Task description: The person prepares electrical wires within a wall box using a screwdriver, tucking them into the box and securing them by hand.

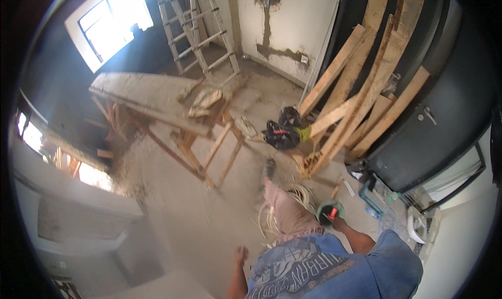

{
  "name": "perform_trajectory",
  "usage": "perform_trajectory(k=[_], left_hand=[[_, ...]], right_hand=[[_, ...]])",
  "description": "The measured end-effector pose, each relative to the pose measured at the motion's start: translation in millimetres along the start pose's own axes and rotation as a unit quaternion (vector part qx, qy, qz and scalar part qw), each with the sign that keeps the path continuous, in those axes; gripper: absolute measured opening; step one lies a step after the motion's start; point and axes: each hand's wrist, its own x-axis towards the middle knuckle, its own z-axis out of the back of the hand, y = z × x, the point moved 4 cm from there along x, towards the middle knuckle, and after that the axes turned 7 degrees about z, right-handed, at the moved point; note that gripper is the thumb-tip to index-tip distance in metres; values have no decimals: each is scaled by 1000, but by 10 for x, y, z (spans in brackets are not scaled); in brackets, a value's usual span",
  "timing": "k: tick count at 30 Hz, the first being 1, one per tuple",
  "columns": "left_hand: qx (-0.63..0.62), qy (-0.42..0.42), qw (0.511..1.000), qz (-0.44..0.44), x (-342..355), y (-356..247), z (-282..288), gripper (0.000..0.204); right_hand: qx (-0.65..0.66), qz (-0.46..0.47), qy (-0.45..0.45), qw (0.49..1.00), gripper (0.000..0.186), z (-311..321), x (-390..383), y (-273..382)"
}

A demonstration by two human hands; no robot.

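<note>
At the right of my body, my right hand (340,225) reaches down to a green bucket (342,210) with a dark inside. Its fingers seem closed on a red-handled tool (332,214) at the bucket's rim; the tool's working end is hidden. My left hand (241,254) hangs low beside my body, loosely curled, with nothing visible in it. Beneath my leg and beside the bucket, a coil of pale cable or hose (299,193) lies on the floor.
A plank-topped wooden trestle (151,92) stands ahead on the left, with a ladder (198,35) behind it. Long timbers (361,84) lean by a dark door (418,137). Black plastic bags (281,135) lie at their foot. A white basin (417,225) sits at the right.
</note>
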Motion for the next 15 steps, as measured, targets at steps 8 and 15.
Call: perform_trajectory(k=[8,15], left_hand=[[237,-119,964,-3,1067,-2509,-251,62],[185,-77,979,-26,1758,-4826,-1442,56]], right_hand=[[264,-28,-172,949,43,2612,2559,941],[508,-98,-198,833,31,3746,3944,605]])
